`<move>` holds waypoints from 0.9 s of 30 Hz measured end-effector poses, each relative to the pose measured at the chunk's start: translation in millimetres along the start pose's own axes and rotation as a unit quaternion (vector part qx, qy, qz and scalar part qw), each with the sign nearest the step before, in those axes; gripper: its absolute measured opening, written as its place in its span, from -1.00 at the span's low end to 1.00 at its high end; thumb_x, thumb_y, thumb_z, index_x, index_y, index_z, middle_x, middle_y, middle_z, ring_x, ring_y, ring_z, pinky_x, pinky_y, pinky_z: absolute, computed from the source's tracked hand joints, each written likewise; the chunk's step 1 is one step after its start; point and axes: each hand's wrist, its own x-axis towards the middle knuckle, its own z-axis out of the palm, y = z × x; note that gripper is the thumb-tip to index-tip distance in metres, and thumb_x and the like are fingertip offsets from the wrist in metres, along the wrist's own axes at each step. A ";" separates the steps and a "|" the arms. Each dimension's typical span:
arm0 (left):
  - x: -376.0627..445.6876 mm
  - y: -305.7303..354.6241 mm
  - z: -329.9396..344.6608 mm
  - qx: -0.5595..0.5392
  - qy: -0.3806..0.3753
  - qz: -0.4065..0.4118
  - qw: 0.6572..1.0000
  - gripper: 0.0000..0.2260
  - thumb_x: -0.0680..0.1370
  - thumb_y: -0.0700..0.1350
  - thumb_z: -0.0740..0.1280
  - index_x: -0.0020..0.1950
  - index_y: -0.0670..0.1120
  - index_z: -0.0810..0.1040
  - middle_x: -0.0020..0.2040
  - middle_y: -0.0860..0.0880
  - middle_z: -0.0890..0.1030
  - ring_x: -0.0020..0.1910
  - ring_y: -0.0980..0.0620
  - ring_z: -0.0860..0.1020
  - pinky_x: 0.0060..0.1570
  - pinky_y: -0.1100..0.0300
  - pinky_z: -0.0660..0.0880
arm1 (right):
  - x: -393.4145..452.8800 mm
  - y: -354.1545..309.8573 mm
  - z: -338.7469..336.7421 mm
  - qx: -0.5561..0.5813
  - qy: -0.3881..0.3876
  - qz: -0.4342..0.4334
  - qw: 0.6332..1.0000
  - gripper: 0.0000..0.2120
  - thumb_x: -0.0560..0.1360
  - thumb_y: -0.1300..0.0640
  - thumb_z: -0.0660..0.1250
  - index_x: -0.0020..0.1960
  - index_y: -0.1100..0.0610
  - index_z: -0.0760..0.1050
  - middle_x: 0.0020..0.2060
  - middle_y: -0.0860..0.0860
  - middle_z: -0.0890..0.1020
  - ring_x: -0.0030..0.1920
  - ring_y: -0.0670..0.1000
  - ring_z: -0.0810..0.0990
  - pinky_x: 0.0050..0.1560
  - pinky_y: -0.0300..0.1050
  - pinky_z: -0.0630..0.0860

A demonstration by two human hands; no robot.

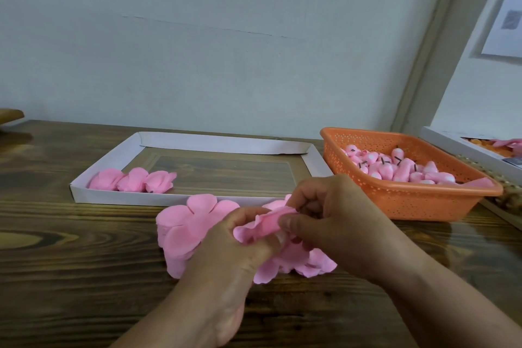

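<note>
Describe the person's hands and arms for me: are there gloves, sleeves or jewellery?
Both are bare. The left hand and right hand wear no gloves, and no ring shows on the fingers in view. The left forearm and right forearm are uncovered to the picture's edge: no sleeve, watch or bracelet shows. The right thumbnail looks short and unpainted.

Tray [226, 143]: on the table [70, 263], towards the back.
Flowers [132, 179]: in the tray's near left corner, side by side.
Basket [409, 192]: right of the tray, buds [395, 169] in it.
Box [452, 144]: right of and behind the basket.
Stack [183, 223]: on the table, before the tray.
Left hand [226, 257], right hand [333, 212]: above the stack, a petal [262, 224] held between them.
</note>
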 end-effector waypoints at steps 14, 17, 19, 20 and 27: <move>2.1 1.1 -5.2 -0.009 -0.027 -0.029 0.999 -0.50 0.12 -0.09 0.48 0.06 -0.03 0.63 -0.12 -0.10 0.71 -0.15 -0.10 0.69 -0.21 0.18 0.58 | 6.3 -4.4 0.3 -0.072 -0.022 -0.011 0.997 -0.91 0.46 0.13 0.39 -0.23 0.07 0.56 -0.37 -0.01 0.61 -0.34 -0.07 0.59 -0.30 -0.12 0.58; 0.4 2.2 -7.3 -0.019 -0.030 -0.031 0.999 -0.61 0.17 -0.07 0.48 -0.01 -0.01 0.65 -0.15 -0.08 0.72 -0.21 -0.02 0.69 -0.28 0.23 0.57 | 6.4 -1.2 -3.5 -0.020 -0.045 -0.013 0.999 -0.94 0.45 0.10 0.40 -0.09 0.04 0.56 -0.42 0.00 0.60 -0.39 -0.03 0.58 -0.30 -0.04 0.57; 1.2 1.9 -9.7 -0.052 -0.040 -0.047 0.997 -0.60 0.24 -0.12 0.48 0.06 -0.10 0.65 -0.08 -0.13 0.71 -0.13 -0.06 0.69 -0.23 0.20 0.60 | 3.5 2.5 -10.9 0.032 -0.068 -0.003 0.997 -0.78 0.42 0.04 0.40 0.06 0.00 0.52 -0.43 0.00 0.63 -0.43 -0.06 0.57 -0.34 -0.13 0.53; 1.6 2.3 -11.5 -0.071 -0.045 -0.057 0.995 -0.61 0.27 -0.16 0.46 0.10 -0.15 0.64 -0.04 -0.15 0.70 -0.08 -0.09 0.68 -0.21 0.18 0.61 | 2.4 4.5 -15.0 0.056 -0.057 0.002 0.997 -0.72 0.40 0.00 0.40 0.09 0.00 0.52 -0.41 0.01 0.65 -0.43 -0.07 0.58 -0.34 -0.18 0.52; -2.9 2.9 -11.2 -0.120 -0.085 -0.081 0.986 -0.58 0.28 -0.23 0.45 0.13 -0.25 0.62 0.00 -0.22 0.68 -0.04 -0.15 0.67 -0.19 0.16 0.62 | 7.0 17.6 -8.9 0.084 0.007 0.017 0.996 -0.84 0.44 0.20 0.39 0.00 0.04 0.59 -0.32 0.07 0.66 -0.34 -0.07 0.60 -0.21 -0.08 0.58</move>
